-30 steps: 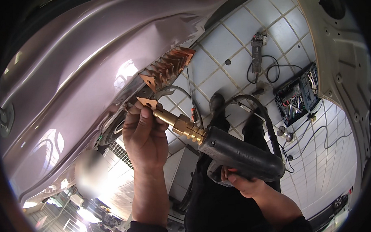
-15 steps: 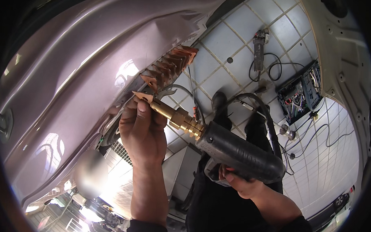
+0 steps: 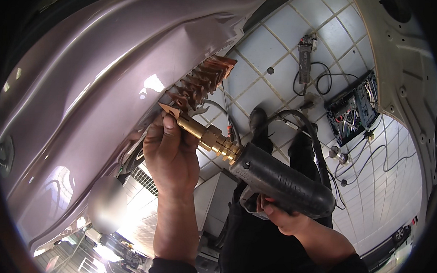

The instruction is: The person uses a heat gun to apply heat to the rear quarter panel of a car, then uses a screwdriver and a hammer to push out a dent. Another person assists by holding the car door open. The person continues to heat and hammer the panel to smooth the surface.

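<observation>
A black spot-welding gun [image 3: 284,179] with a brass tip [image 3: 211,138] lies slanting across the middle. My right hand [image 3: 290,220] is closed round its handle from below, near the trigger. At the far end of the brass tip sits a pointed copper tab [image 3: 169,109], pinched by the thumb and fingers of my left hand [image 3: 172,156]. Its point is at the lower edge of the mauve car panel [image 3: 109,89]; whether it touches, I cannot tell. Just beyond, a row of several copper tabs [image 3: 203,78] stands along that same edge.
Dark shoes [image 3: 258,119] stand on the tiled floor [image 3: 265,51]. An angle grinder [image 3: 304,62] with its cord and an open toolbox [image 3: 352,110] full of tools lie on the right. A thick cable [image 3: 312,132] loops behind the gun. A bare metal panel [image 3: 398,80] rises at far right.
The copper tab and my left hand have shifted slightly up and right in the picture. The row of tabs and the car panel edge also appear a little further right. Both grips are unchanged.
</observation>
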Tool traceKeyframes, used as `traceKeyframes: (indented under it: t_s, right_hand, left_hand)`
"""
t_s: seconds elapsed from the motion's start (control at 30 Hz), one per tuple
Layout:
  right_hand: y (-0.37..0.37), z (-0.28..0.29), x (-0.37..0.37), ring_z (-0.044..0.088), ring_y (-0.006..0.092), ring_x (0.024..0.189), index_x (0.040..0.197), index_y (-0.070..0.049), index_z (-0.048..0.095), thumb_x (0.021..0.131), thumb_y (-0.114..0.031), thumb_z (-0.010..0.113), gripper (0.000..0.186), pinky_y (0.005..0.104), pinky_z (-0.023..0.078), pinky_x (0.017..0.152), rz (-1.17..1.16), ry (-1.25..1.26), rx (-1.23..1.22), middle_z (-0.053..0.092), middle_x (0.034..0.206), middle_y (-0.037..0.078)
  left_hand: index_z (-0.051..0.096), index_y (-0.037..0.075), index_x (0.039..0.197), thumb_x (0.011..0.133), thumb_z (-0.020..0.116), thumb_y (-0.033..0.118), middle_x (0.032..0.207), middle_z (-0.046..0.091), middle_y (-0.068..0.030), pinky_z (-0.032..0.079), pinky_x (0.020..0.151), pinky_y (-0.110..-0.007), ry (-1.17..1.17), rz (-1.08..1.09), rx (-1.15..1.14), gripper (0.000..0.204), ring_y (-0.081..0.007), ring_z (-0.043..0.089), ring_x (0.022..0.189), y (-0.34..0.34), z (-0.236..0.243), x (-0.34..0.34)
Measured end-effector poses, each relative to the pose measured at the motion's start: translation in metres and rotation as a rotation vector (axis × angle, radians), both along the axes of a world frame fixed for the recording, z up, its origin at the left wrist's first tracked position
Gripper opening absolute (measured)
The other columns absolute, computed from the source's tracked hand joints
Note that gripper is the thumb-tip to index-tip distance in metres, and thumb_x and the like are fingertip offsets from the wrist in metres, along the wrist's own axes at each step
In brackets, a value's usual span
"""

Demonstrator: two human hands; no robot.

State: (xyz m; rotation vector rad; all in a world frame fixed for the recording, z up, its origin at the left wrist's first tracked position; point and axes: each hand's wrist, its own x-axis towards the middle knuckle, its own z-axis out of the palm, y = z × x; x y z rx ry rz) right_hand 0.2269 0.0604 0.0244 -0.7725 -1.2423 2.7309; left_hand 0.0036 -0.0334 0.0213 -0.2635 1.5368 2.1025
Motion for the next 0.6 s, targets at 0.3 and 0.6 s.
traceKeyframes:
  t_s: [0.3,0.6]
  right_hand:
    - [0.002,-0.002,0.002,0.056,0.019,0.078,0.111,-0.003,0.052,0.084,0.007,0.052,0.028,0.0347,0.05,0.069,0.011,0.02,0.044,0.055,0.089,0.01]
    - [0.002,-0.001,0.003,0.062,0.0187,0.09,0.115,0.0,0.052,0.083,0.003,0.057,0.033,0.0314,0.053,0.077,0.014,0.049,0.101,0.061,0.102,0.011]
  left_hand:
    - [0.059,0.003,0.105,0.096,0.048,0.011,0.099,0.064,-0.0079,0.051,0.063,-0.025,-0.034,-0.011,0.044,0.016,-0.0129,0.061,0.076,0.001,-0.002,-0.001]
    - [0.061,0.006,0.099,0.096,0.049,0.011,0.091,0.063,-0.0043,0.042,0.055,-0.02,-0.05,0.013,0.03,0.013,-0.0081,0.051,0.064,0.005,-0.001,0.0]
